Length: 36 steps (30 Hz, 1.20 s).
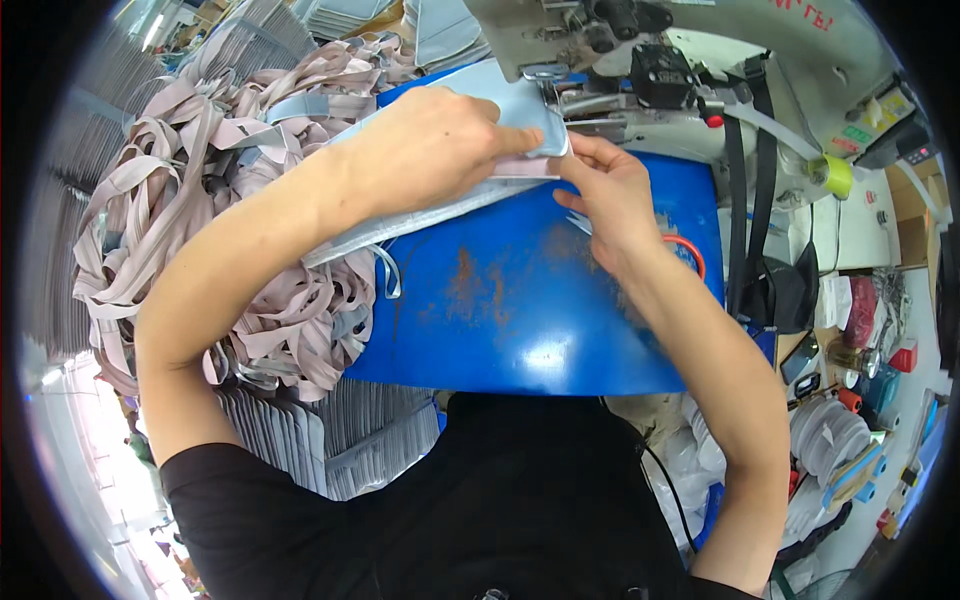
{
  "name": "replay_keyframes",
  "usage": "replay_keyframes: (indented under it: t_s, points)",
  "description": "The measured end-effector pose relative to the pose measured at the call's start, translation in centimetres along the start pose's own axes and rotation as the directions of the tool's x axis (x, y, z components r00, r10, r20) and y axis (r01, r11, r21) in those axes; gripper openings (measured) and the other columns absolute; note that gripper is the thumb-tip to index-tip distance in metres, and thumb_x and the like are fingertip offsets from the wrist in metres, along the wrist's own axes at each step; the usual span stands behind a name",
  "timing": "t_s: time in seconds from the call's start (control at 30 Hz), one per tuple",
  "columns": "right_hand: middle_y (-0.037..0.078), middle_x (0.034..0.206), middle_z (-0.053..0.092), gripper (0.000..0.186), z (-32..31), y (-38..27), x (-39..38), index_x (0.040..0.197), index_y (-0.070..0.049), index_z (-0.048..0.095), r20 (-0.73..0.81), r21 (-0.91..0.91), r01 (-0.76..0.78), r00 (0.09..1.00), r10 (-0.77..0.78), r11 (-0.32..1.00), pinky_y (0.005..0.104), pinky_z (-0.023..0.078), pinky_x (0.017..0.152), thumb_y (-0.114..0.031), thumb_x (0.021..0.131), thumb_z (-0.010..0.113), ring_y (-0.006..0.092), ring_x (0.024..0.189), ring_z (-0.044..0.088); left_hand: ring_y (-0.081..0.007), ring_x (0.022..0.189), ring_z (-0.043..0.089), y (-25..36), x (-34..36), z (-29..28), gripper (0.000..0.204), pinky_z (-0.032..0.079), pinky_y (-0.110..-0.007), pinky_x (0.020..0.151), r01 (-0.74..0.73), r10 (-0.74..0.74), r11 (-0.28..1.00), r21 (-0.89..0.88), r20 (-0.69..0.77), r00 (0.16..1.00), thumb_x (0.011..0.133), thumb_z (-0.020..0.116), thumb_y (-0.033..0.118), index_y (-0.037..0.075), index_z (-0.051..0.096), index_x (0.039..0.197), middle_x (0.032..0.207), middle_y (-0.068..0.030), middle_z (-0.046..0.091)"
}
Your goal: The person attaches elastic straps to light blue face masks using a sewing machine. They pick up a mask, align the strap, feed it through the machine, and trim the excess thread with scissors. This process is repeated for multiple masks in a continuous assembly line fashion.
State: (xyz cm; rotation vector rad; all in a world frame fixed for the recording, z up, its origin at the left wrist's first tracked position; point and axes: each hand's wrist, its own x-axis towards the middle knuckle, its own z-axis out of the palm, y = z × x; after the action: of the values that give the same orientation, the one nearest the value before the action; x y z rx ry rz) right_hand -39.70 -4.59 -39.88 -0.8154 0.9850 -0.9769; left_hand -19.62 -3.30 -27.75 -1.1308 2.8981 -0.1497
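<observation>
A light blue-grey fabric panel point(482, 88) with a pale pink strip point(522, 168) along its near edge lies under the sewing machine point(700, 30), its rounded corner close to the needle area. My left hand point(430, 145) bears on the panel, closed on it, with the index finger stretched toward the corner; its other fingers are partly hidden. At that corner my right hand point(612, 195) pinches the edge between thumb and fingers. Beneath the right wrist lie scissors with orange-red handles point(690, 250), the blades partly covered by the hand.
A large tangled heap of pink and grey strips point(150, 200) fills the left side. Stacked grey panels point(370, 430) stand below it. The blue work surface point(520, 330) has brown worn patches. Black straps point(748, 200) hang on the right, near a shelf of spools and supplies point(830, 430).
</observation>
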Motion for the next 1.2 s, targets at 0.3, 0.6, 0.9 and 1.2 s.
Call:
replay_keyframes:
  t_s: [0.3,0.6,0.9,1.2]
  points:
    - [0.000,0.095,0.070,0.017,1.7,-0.2,0.9,0.108,-0.007,0.072,-0.069,0.152,-0.069,0.994,0.080,0.986,0.0307,0.058,0.077,-0.012,0.092,0.076,0.0094,0.087,0.064,-0.0338,0.075,0.073,0.7,2.8,-1.5,0.039,0.059,-0.042,0.068,-0.007,-0.029,0.975,0.224,0.161,0.987,0.089,0.063,0.010,0.004,0.070,0.127,0.081,-0.0168,0.069]
    - [0.004,0.094,0.073,0.019,1.7,-0.2,1.2,0.104,-0.003,0.074,-0.059,0.234,-0.086,0.993,0.102,0.969,0.0327,0.056,0.074,-0.015,0.090,0.080,0.0138,0.086,0.067,-0.0290,0.069,0.075,2.7,3.4,-0.3,0.031,0.059,-0.038,0.058,0.055,-0.087,0.953,0.297,0.098,0.991,0.090,0.062,0.009,-0.005,0.068,0.117,0.078,-0.0145,0.072]
    - [0.008,0.098,0.075,0.023,1.3,0.1,0.4,0.109,0.002,0.073,-0.054,0.298,-0.003,0.998,0.020,0.955,0.0274,0.055,0.071,-0.009,0.090,0.080,0.0126,0.080,0.069,-0.0311,0.065,0.073,5.5,4.4,3.2,0.022,0.057,-0.039,0.055,0.286,-0.280,0.945,0.158,-0.061,0.958,0.083,0.065,0.007,-0.004,0.065,0.101,0.073,-0.0166,0.071]
    - [0.007,0.094,0.075,0.024,-0.6,0.5,0.9,0.112,0.005,0.068,0.010,0.185,0.071,0.997,-0.074,0.980,0.0252,0.054,0.069,-0.004,0.091,0.076,0.0102,0.078,0.068,-0.0358,0.075,0.072,8.0,5.1,6.5,0.030,0.057,-0.044,0.068,0.579,-0.672,0.723,-0.377,-0.187,0.717,0.084,0.065,0.006,0.002,0.061,0.113,0.078,-0.0156,0.072]
